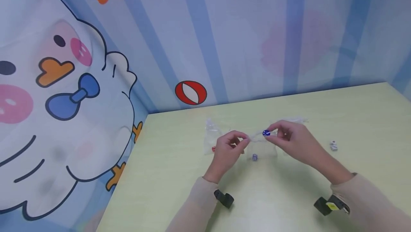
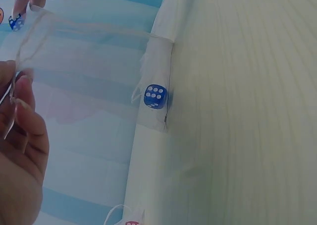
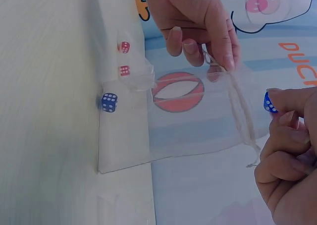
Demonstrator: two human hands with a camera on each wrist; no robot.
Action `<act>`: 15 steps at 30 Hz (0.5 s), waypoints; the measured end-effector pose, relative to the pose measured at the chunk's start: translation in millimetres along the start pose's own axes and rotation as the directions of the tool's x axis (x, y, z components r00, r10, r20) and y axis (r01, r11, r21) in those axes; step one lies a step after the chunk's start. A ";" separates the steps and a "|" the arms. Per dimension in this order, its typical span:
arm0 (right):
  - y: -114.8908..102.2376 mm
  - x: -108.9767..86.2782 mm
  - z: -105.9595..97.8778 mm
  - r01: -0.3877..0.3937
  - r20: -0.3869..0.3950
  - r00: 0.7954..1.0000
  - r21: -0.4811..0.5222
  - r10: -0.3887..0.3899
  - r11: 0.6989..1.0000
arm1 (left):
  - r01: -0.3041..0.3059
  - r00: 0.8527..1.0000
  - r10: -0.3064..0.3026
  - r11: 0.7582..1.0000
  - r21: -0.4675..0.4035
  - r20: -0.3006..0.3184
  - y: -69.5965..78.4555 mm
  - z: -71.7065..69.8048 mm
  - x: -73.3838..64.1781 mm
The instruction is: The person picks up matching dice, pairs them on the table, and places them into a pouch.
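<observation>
My left hand [image 1: 228, 149] pinches the top edge of a sheer white drawstring bag [image 3: 131, 148] between thumb and fingers, and the bag hangs upright below it. At the bottom of this bag sits a blue die [image 3: 109, 102] with white dots. Between its thumb and index finger, my right hand [image 1: 293, 140] pinches a second blue die [image 1: 266, 133]. That die is level with the bag's mouth, just right of it in the head view. The drawstring [image 3: 241, 108] runs along the top of the bag.
Left of the bag stands another sheer bag [image 1: 212, 132] with red dice [image 3: 125, 47] in it. A further clear bag [image 1: 295, 119] lies behind my right hand. White dice [image 1: 334, 147] rest on the pale table [image 1: 363, 118] at right. A printed backdrop [image 1: 244, 46] borders the table's far side.
</observation>
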State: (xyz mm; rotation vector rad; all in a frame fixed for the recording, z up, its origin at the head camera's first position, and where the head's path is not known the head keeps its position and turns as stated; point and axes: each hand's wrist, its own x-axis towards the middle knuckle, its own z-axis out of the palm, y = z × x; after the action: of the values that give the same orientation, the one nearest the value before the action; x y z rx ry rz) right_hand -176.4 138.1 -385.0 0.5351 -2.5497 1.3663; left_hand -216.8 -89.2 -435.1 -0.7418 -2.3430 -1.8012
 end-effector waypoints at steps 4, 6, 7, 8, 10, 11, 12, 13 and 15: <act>1.6 2.5 -0.2 -0.038 0.027 0.999 -0.018 0.039 0.999 | 0.006 1.000 -0.006 1.000 -0.005 -0.001 0.6 1.2 2.0; 1.6 2.4 0.9 -0.054 0.042 0.998 -0.019 0.054 0.998 | 0.011 1.000 -0.011 1.000 -0.005 -0.002 0.0 0.9 1.7; 1.5 2.3 1.6 -0.056 0.048 0.997 -0.015 0.057 0.998 | 0.013 1.000 -0.013 1.000 -0.003 -0.003 -0.3 0.6 1.3; 1.3 2.0 2.2 -0.058 0.052 0.997 -0.011 0.059 0.998 | 0.015 1.000 -0.015 1.000 -0.001 -0.005 0.0 0.1 0.7; 1.3 2.0 3.1 -0.062 0.054 0.997 -0.005 0.062 0.998 | 0.016 1.000 -0.017 1.000 -0.001 -0.009 -0.2 -0.6 0.5; 1.3 2.0 3.3 -0.059 0.053 0.997 -0.006 0.060 0.998 | 0.015 1.000 -0.015 1.000 -0.003 -0.010 -0.1 -1.0 0.8; 1.4 2.2 3.2 -0.053 0.049 0.997 -0.010 0.054 0.999 | 0.014 1.000 -0.014 1.000 -0.004 -0.010 0.3 -1.5 1.2; 1.7 1.8 3.4 -0.052 0.045 0.998 -0.013 0.052 0.999 | 0.012 1.000 -0.012 1.000 -0.005 -0.010 0.5 -1.8 0.9; 3.7 1.4 2.9 -0.057 0.045 0.997 -0.019 0.058 0.998 | 0.008 1.000 -0.008 1.000 -0.005 -0.003 0.7 -2.6 0.7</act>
State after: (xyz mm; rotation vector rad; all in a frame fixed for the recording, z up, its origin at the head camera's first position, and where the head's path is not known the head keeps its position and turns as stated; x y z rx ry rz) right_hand -179.2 137.2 -389.0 0.4995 -2.6304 1.3638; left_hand -217.7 -91.2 -433.5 -0.7305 -2.3432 -1.8113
